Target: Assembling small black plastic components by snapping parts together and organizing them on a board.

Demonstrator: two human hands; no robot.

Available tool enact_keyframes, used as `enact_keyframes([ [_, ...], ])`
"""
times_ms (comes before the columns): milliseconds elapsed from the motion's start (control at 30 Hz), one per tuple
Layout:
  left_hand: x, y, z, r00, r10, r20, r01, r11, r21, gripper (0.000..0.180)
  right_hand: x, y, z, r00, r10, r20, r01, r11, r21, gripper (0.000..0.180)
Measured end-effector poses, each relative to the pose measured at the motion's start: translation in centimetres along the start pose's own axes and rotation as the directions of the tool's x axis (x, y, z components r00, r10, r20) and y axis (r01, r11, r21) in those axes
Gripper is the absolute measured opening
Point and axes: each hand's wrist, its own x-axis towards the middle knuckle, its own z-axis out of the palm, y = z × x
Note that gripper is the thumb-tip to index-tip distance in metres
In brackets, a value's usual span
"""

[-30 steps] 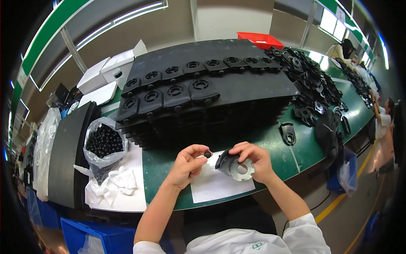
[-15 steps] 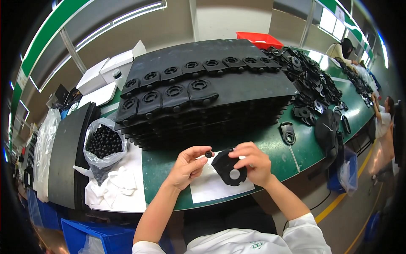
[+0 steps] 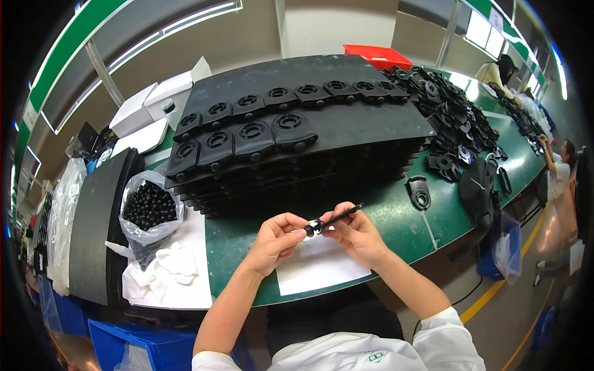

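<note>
My left hand pinches a black ball; my right hand holds the black part edge-on, perhaps for aligning both.

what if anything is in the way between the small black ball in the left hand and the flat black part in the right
Nothing visible: the left hand pinches the small black ball beside the near end of the flat black part in the right hand. Whether they touch is unclear.
</note>
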Motion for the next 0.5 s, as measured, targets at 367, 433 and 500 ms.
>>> enact_keyframes([
  [367, -0.06, 0.04, -0.07, 0.999, -0.042, -0.029, 0.044, 0.996, 0.075, 0.012, 0.03, 0.43, 0.12, 1.000, -0.016, 0.023, 0.018, 0.997, -0.072, 0.011],
  [433, -0.08, 0.12, 0.18, 0.998, -0.044, -0.039, 0.049, 0.990, 0.131, 0.012, -0.06, 0.42, 0.28, 1.000, -0.019, 0.011, 0.020, 0.995, -0.097, 0.011],
  [500, -0.07, 0.22, 0.57, 0.999, -0.002, -0.035, 0.008, 0.985, 0.170, 0.021, -0.25, 0.05, 0.65, 0.999, -0.004, 0.054, 0.021, 0.952, -0.307, 0.012],
])
